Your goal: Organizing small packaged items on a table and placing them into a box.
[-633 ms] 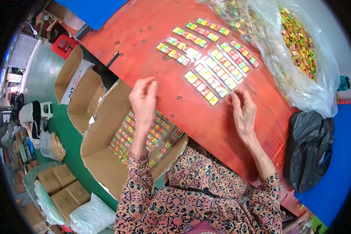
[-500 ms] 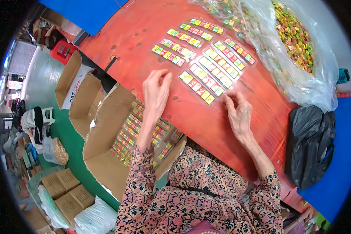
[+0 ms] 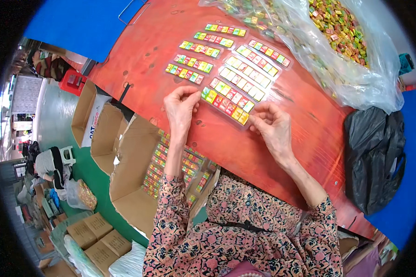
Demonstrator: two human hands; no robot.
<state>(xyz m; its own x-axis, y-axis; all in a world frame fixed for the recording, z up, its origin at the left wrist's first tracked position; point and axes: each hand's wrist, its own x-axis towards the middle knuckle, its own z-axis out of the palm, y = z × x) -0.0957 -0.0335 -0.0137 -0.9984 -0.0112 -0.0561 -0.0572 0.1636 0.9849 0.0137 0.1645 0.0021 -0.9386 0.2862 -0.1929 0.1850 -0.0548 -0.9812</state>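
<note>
My left hand [image 3: 182, 107] and my right hand [image 3: 273, 128] hold the two ends of a clear plastic strip [image 3: 225, 105] filled with small red, yellow and green squares. Thumb and fingers pinch each end at the near edge of the strip group. Just beyond it lie several more filled strips in two rows: a right row with a strip [image 3: 245, 76] that shines with glare, and a left row with a strip [image 3: 185, 73] near my left fingertips. All of these rest on the red table [image 3: 143, 60].
A clear plastic bag [image 3: 339, 34] of loose coloured squares stands at the far right, beside a black plastic bag [image 3: 374, 157]. Left of my lap, an open cardboard box [image 3: 134, 171] contains several filled strips. Brown cartons [image 3: 97, 237] sit on the green floor.
My right hand has moved left and my left hand slightly down; both have closed on the ends of the nearest strip. That strip has shifted toward me. The whole view has turned slightly.
</note>
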